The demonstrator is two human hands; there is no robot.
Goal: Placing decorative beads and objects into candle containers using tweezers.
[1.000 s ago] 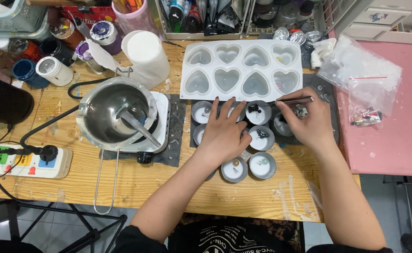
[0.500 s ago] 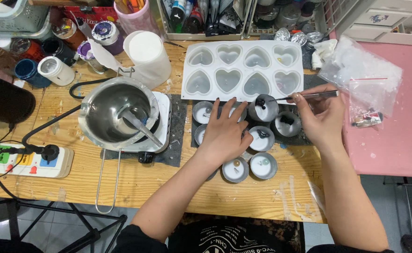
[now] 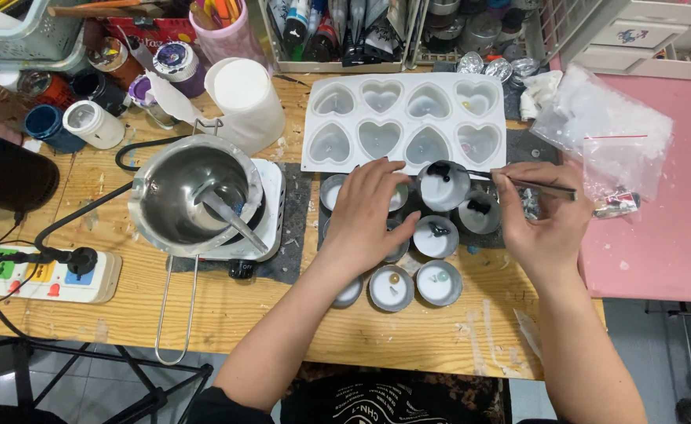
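My left hand [image 3: 367, 210] rests flat, fingers spread, over a cluster of small round metal cups of white wax [image 3: 436, 238] on the wooden table [image 3: 204, 314]. My right hand [image 3: 546, 216] pinches thin metal tweezers [image 3: 518, 182] that point left, tip over one tealight cup [image 3: 443, 184] holding a small black piece. Other cups [image 3: 392, 287] in front carry small beads. A white heart-shaped silicone mould [image 3: 408, 122] lies just behind the cups.
A steel melting pot [image 3: 192, 196] with a long wire handle sits on a small white hotplate at left. A power strip [image 3: 43, 275] lies at far left. Jars, paint pots and a white candle [image 3: 247, 102] crowd the back. Clear plastic bags [image 3: 608, 145] lie on a pink mat.
My right hand has drawn back to the right and turned, bringing the tweezers' tip over the upper cup. My left hand has stayed on the cups.
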